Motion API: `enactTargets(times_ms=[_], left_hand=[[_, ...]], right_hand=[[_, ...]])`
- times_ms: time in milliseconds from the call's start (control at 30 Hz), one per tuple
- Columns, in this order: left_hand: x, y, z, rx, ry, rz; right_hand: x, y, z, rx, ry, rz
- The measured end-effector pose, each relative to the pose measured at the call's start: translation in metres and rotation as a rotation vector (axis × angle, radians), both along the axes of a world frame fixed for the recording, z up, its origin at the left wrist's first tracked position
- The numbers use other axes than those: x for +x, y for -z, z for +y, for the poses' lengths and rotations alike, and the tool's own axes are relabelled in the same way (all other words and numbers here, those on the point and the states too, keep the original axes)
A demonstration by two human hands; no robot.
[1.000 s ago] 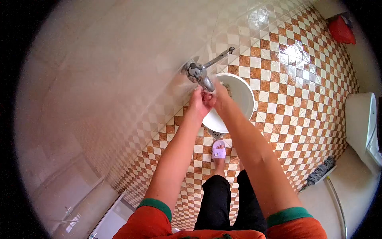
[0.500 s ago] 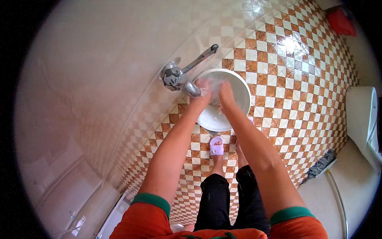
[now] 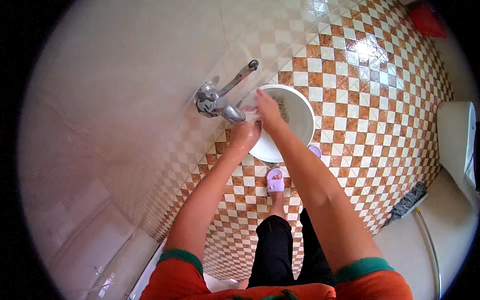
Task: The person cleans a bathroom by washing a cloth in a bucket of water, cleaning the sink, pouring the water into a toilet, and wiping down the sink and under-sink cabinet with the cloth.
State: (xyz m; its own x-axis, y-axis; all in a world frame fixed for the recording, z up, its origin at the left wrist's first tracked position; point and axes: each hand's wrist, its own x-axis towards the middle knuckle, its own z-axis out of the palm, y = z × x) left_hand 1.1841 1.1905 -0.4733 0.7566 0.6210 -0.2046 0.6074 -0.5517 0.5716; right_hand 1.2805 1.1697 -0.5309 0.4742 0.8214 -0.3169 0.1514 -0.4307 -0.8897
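A chrome faucet (image 3: 220, 104) on the wall pours water close to the near-left rim of a white bucket (image 3: 301, 112). My left hand (image 3: 245, 134) is wet and reaches into the stream just below the spout; its fingers are mostly hidden by splash and by the other hand. My right hand (image 3: 268, 110) crosses in front, near or touching the left one, with fingers stretched toward the wall and nothing visible in them. Between the hands, water blurs the detail. Something brownish shows through the bottom of the bucket, too unclear to name.
Wet brown-and-white checkered tiles (image 3: 350, 110) cover the floor. A purple slipper (image 3: 275, 181) on my foot stands close to the bucket. To the right are a white toilet (image 3: 456, 142) and a grey mop (image 3: 407, 202); a red object (image 3: 427, 21) sits at the far corner.
Both hands have moved left, from apart inside the bucket to close together under the spout. My right hand has crossed toward the left one. The view has shifted slightly.
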Motion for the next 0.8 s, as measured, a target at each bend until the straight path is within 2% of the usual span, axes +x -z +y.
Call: enactTargets(times_ms=[33,67,100,133,167,200,267,333,367,400,433,500,567,600,633,667,700,733,767,800], left_hand=[[0.003,-0.008,-0.001,-0.496,-0.484,-0.004],[0.000,-0.009,0.000,-0.498,-0.487,-0.003],[-0.003,-0.009,0.003,-1.022,-0.868,-0.199],[-0.003,-0.007,0.006,-1.546,-1.236,-0.415],[-0.004,0.014,0.007,-1.799,-1.212,-0.661],[0.001,0.012,0.005,-1.802,-1.206,-0.663],[0.012,0.008,0.000,-1.824,-0.861,-0.827],[0.014,0.009,-0.003,-1.772,-0.917,-0.805],[0.014,0.008,-0.003,-1.711,-0.973,-0.786],[0.016,0.008,-0.003,-1.648,-1.023,-0.767],[0.020,0.006,-0.002,-1.588,-1.064,-0.749],[0.029,-0.001,-0.001,-1.471,-1.135,-0.708],[0.020,0.000,-0.003,-1.431,-1.145,-0.683],[0.017,-0.006,-0.004,-1.393,-1.162,-0.664],[0.018,-0.026,-0.001,-1.316,-1.248,-0.397],[0.023,-0.047,-0.005,-1.252,-1.211,-0.296],[0.024,-0.067,-0.011,-1.182,-1.171,-0.201],[0.010,-0.052,-0.015,-1.099,-0.889,-0.222],[-0.007,-0.023,-0.015,-0.999,-0.605,-0.253],[-0.020,-0.021,-0.012,-0.598,-0.387,-0.004]], right_hand=[[0.006,-0.024,0.000,-0.004,0.398,0.673],[0.009,-0.042,-0.003,-0.010,0.794,1.346],[0.008,-0.049,-0.009,0.082,0.835,1.507],[0.004,-0.047,-0.011,0.081,0.833,1.505],[0.000,-0.045,-0.011,0.118,0.848,1.677],[-0.003,-0.046,-0.010,0.157,0.859,1.849],[-0.005,-0.047,-0.010,0.097,0.926,1.881],[-0.002,-0.048,-0.017,0.252,0.497,1.963],[0.001,-0.048,-0.011,-0.056,0.641,1.606],[-0.008,-0.034,-0.006,-0.050,0.644,1.606],[-0.021,-0.007,-0.002,0.034,0.530,0.901],[-0.020,-0.008,-0.007,0.105,0.408,0.190],[-0.014,-0.056,-0.019,-0.084,0.050,-0.008],[-0.008,-0.076,-0.022,-0.075,0.062,-0.026],[-0.001,-0.092,-0.023,-0.170,0.191,0.532],[0.006,-0.111,-0.026,-0.243,0.313,1.095],[0.007,-0.111,-0.033,-0.153,0.374,1.177],[0.009,-0.106,-0.042,-0.055,0.431,1.252],[0.020,-0.117,-0.059,-0.051,0.242,0.685],[0.036,-0.136,-0.084,-0.061,0.074,0.108]])
